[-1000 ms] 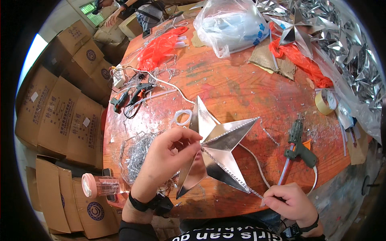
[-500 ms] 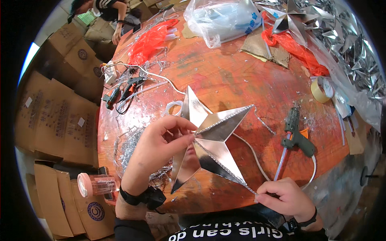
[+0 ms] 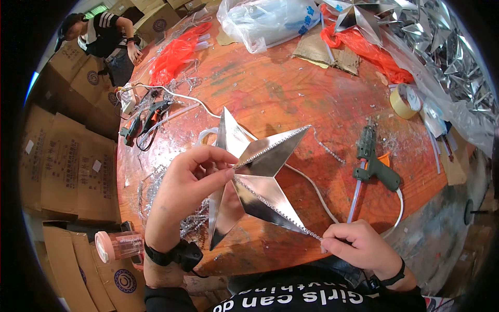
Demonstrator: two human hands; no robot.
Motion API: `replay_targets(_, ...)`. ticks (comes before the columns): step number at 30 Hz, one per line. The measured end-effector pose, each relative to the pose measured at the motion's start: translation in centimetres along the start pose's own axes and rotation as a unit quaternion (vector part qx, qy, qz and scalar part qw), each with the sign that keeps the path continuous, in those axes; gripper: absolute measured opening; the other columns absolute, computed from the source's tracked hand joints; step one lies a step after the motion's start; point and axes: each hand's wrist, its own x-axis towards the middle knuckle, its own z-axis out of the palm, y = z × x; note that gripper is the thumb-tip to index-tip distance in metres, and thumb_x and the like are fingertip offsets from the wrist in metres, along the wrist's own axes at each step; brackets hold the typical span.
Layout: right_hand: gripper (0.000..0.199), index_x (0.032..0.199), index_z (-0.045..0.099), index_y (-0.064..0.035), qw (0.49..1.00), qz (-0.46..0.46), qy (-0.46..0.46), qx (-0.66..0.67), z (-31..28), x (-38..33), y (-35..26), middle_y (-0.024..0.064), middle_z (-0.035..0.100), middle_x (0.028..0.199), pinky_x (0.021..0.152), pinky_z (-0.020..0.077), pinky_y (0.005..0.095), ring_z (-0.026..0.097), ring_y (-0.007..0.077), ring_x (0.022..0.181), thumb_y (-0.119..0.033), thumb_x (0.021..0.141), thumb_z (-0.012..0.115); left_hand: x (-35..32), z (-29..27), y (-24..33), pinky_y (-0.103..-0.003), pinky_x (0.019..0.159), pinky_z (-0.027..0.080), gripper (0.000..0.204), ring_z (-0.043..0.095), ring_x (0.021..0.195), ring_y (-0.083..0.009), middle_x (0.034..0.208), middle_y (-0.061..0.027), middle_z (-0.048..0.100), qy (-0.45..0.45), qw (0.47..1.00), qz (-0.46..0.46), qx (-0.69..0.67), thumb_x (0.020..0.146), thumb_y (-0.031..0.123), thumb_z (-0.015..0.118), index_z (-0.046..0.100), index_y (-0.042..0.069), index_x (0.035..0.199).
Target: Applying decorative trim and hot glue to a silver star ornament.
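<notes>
A shiny silver five-pointed star [image 3: 267,187] stands over the near middle of the table. Silver bead trim [image 3: 270,204] runs along the ridges of two of its arms, and a loose tail hangs off the upper right tip. At the star's centre, my left hand [image 3: 189,179] pinches the trim between thumb and forefinger; its other fingers are curled behind. Just past the lower right tip, my right hand [image 3: 361,246] is closed on the trim's end and draws it taut. A dark green hot glue gun [image 3: 378,166] with a clear glue stick lies beyond my right hand.
Another glue gun [image 3: 150,120] and a white power strip [image 3: 127,99] lie left. Yellowish tape [image 3: 405,101], red plastic [image 3: 179,54] and a clear bag [image 3: 267,23] are farther off. Silver stars [image 3: 447,57] pile up far right. A pink-lidded jar [image 3: 119,245] and cardboard boxes [image 3: 78,166] stand left; a co-worker [image 3: 104,36] is behind.
The whole view has shifted, so the table things sit farther left. The co-worker shows more fully. Both my hands keep their hold on the trim, with little movement against the star.
</notes>
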Motion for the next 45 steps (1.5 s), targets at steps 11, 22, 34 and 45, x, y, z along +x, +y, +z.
replay_targets(11,0.023,0.090,0.064,-0.0015,0.997,0.014,-0.038,0.059,0.4,0.4,0.9,0.0044,0.058,0.068,0.060,0.0440,0.0286,0.054,0.0117,0.062,-0.021,0.101,0.058,0.0,0.2,0.2,-0.017,0.056,0.040,0.017,0.051,0.068,-0.0002,0.082,0.0044,0.058,-0.004,1.000,0.002,-0.017,0.088,0.002,0.069,0.068,0.001,0.105)
replay_targets(22,0.023,0.088,0.064,-0.0029,0.999,-0.010,-0.026,-0.022,0.5,0.5,0.8,0.0089,0.055,0.066,0.057,0.0430,0.0317,0.055,0.0191,0.057,-0.022,0.099,0.060,-0.1,0.3,0.3,-0.017,0.061,0.040,0.019,0.052,0.072,-0.0012,0.084,0.0041,0.060,-0.004,1.000,-0.007,-0.023,0.088,0.004,0.069,0.069,0.001,0.107)
replay_targets(34,0.022,0.088,0.064,-0.0020,1.000,-0.014,-0.005,0.007,0.6,0.4,0.8,0.0086,0.055,0.065,0.057,0.0430,0.0311,0.053,0.0170,0.057,-0.020,0.099,0.059,0.0,0.1,0.3,-0.018,0.065,0.041,0.019,0.052,0.075,-0.0016,0.086,0.0046,0.060,-0.012,1.000,-0.012,-0.017,0.088,0.005,0.068,0.071,0.002,0.107)
replay_targets(45,0.020,0.084,0.062,-0.0049,0.989,-0.012,0.052,-0.141,1.6,1.6,-0.1,0.0156,0.059,0.067,0.054,0.0454,0.0414,0.061,0.0350,0.060,-0.022,0.095,0.063,0.2,0.3,0.0,-0.017,0.053,0.039,0.019,0.052,0.068,-0.0006,0.083,0.0041,0.059,-0.017,0.999,0.012,-0.045,0.089,0.003,0.066,0.069,0.000,0.107)
